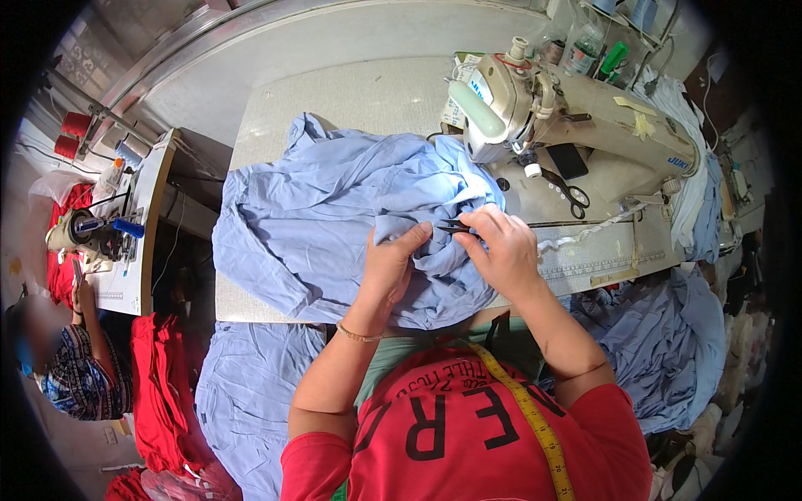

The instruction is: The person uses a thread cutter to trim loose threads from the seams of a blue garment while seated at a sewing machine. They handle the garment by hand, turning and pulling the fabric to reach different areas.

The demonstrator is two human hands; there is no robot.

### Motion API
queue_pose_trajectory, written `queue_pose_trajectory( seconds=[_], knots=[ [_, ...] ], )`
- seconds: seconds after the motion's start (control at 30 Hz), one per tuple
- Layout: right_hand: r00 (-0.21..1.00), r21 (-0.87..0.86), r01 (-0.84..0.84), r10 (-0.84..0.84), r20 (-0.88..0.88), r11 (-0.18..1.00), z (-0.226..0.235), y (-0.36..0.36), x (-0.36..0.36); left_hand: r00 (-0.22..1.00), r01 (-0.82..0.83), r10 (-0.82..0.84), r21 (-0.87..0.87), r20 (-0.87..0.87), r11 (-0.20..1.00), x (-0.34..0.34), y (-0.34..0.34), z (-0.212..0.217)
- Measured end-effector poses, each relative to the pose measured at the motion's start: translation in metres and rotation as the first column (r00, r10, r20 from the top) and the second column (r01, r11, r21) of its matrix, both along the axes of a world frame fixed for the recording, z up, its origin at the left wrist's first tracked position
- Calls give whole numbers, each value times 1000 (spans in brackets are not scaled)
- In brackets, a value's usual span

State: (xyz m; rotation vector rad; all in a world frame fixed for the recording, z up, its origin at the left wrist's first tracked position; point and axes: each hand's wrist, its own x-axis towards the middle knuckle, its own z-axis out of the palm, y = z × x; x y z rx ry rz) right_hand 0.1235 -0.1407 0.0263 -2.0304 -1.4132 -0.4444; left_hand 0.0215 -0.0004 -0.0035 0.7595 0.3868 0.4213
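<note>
A rumpled light blue garment [334, 188] lies spread over the sewing table. My left hand [394, 260] is closed on a fold of it near the table's front edge, the thumb pressed on top. In my right hand [504, 244] are small black thread snips [453, 225], their tips pointing left toward the left thumb. The snips' blades look slightly apart and lie just above the cloth. Whether they touch a thread is too small to tell.
A sewing machine [601, 117] stands at the back right. Black-handled scissors [572, 196] and a dark flat object [567, 161] lie beside it. More blue cloth [660, 342] is heaped at the right and hangs at the left [251, 392]. A person [79, 359] works at another machine, far left.
</note>
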Motion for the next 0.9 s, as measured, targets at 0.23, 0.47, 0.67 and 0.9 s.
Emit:
queue_pose_trajectory(
  seconds=[0.23,0.47,0.67,0.9],
  knots=[
    [807,117,-18,83,-584,993,-16,2,3,1000,11,-11,-26,5,1000,0,-1,2],
    [994,88,-48,56,-90,995,-16,2,2,1000,16,-16,-18,-1,1000,-1,0,-2],
    [988,-39,-33,38,150,999,-8,3,3,999,-37,41,120,-33,992,0,-2,-7],
    [993,-57,-28,34,111,998,-3,0,2,996,-83,84,148,-4,986,2,-6,-9]
  ],
)
